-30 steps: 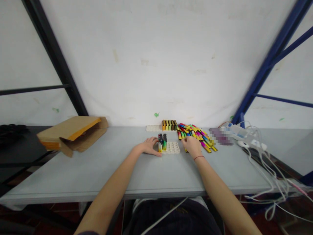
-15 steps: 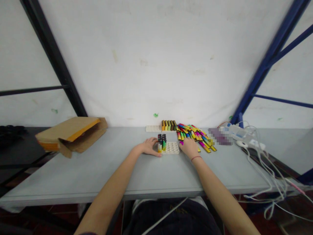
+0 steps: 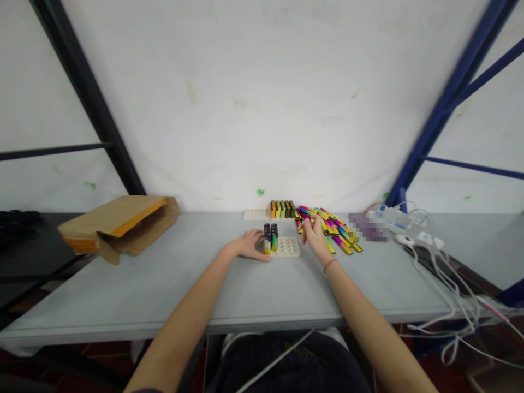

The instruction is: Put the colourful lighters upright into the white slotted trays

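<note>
Head view: the left hand [image 3: 248,245] rests flat on the grey worktop [image 3: 164,278], fingers loosely spread and holding nothing, its fingertips touching the left edge of a white tray [image 3: 285,246] that lies just past the centre of the worktop. A small cluster of upright lighters [image 3: 271,238] stands in the tray's left sockets, right beside those fingertips; the sockets toward 3 o'clock are bare.

The right hand [image 3: 315,236] is raised at the near edge of a loose pile of colourful lighters [image 3: 335,228], which lies at 3 o'clock from the tray. Its fingers are curled over the pile's left end; whether they are clamped on a lighter cannot be told, since the hand is blurred. A thin red band circles that wrist.

At 12 o'clock from the tray, against the wall, a second tray [image 3: 257,214] lies with a row of standing lighters [image 3: 282,209] just to its right. An open cardboard box [image 3: 117,222] sits at 9 o'clock, well apart from the hands. At 3 o'clock, beyond the pile, a power strip [image 3: 399,220] and tangled white cables [image 3: 442,273] trail over the worktop's edge.
</note>
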Demonstrator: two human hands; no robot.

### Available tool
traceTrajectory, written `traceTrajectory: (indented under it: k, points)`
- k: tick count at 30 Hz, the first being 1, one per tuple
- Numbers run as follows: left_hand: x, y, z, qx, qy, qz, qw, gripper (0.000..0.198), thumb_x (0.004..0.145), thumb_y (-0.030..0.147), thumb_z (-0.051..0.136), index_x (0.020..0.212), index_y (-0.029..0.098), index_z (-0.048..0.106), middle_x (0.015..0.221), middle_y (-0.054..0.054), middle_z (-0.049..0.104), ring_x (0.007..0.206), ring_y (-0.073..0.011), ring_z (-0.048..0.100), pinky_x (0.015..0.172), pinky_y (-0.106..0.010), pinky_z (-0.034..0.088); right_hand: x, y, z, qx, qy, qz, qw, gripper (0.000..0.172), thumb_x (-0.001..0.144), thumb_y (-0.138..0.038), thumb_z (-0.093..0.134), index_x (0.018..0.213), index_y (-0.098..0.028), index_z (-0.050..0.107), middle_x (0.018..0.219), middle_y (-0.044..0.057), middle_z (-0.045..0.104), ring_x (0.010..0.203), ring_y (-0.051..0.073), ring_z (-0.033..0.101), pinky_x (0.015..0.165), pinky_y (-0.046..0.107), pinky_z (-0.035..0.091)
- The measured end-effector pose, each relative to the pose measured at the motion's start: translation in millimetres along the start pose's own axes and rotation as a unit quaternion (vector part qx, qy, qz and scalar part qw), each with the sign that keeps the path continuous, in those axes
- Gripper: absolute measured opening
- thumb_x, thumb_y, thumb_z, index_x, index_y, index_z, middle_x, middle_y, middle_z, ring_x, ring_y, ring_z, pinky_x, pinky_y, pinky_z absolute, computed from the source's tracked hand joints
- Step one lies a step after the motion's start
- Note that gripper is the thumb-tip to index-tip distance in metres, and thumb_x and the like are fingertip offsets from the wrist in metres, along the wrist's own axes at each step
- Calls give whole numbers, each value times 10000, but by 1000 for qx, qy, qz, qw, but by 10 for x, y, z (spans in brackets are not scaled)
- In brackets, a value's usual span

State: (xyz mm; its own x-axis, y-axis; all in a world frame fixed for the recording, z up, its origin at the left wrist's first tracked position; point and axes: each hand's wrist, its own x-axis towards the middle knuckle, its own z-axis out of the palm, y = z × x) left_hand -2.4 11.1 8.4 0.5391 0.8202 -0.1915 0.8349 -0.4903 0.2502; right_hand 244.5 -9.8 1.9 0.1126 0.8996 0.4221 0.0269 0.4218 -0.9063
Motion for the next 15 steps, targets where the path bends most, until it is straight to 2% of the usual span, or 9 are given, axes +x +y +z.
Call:
traceTrajectory:
  k: [3,6,11,15]
  points:
    - [-13,13,-12,2,-2,1,1000,1132,548,828,560,1420,156,301,1506,-121,205,1343,-353,224,1100,-390,190,25,-12,-20,50,13,38,998,375,829,-595,469,863,-224,426,550,-72,429,356,63,338,328,192,247]
    - [-15,21,-17,4,2,2,1000,1126,547,826,560,1414,153,310,1502,-124,212,1338,-350,233,1098,-388,196,56,7,-49,90,-10,92,992,481,813,-659,428,678,-197,445,476,-61,371,347,58,318,334,200,237]
    - [-3,14,-5,4,8,6,1000,1123,546,823,560,1409,144,323,1495,-133,227,1335,-353,240,1097,-385,198,50,-1,-49,178,-40,153,971,476,796,-641,440,626,-198,463,441,-33,427,352,81,359,361,217,251]
    - [9,-12,13,-2,8,5,1000,1135,536,831,561,1419,163,310,1503,-121,218,1344,-357,219,1096,-391,203,9,-58,-6,188,-32,204,960,528,802,-667,370,540,-210,395,377,-63,268,322,69,226,357,229,183]
